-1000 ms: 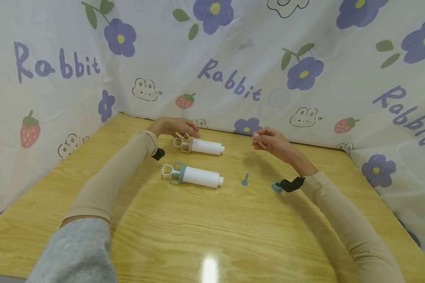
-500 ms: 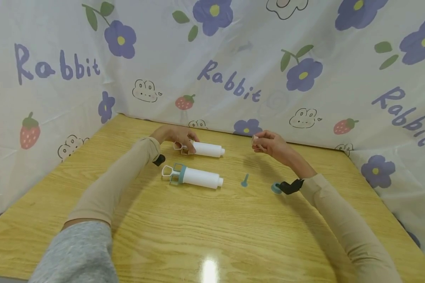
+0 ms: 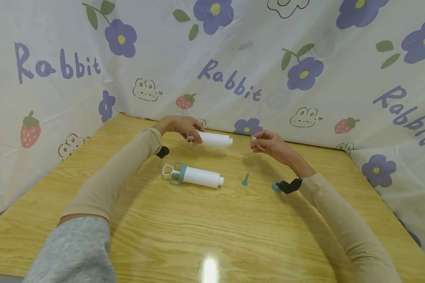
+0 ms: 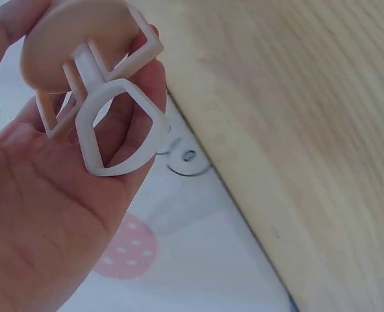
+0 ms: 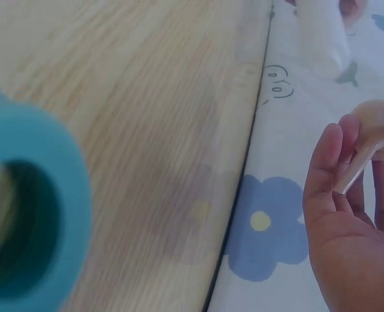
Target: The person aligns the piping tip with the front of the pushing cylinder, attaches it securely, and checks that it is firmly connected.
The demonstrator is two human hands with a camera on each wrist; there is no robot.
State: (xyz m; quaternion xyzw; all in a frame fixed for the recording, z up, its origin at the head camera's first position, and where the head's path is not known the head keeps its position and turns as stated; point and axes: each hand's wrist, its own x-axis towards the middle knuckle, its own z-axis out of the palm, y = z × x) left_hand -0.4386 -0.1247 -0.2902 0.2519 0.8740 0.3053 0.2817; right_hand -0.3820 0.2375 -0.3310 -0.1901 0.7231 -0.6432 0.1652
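The left hand (image 3: 183, 126) grips a white syringe-like tube (image 3: 214, 139) by its handle end, above the back of the table. In the left wrist view, the fingers curl round its pinkish collar (image 4: 81, 45), with a white ring handle (image 4: 91, 153) against the palm. The right hand (image 3: 273, 146) pinches a small pale pink piece (image 3: 253, 142); the right wrist view shows this piece (image 5: 373, 130) with a round head and a thin stem. A second white tube (image 3: 201, 176) with a teal collar lies on the table in front of the left hand.
On the wooden table (image 3: 184, 236), a small teal stemmed piece (image 3: 245, 181) stands right of the second tube. A teal ring-like piece (image 3: 276, 187) sits beside the right wrist's black mount (image 3: 290, 186). Printed cloth (image 3: 233, 47) hangs behind the table.
The left hand has come down onto the rear tube, taken hold of it and lifted it, shifting it slightly right. The right hand has barely moved, still pinching its piece.
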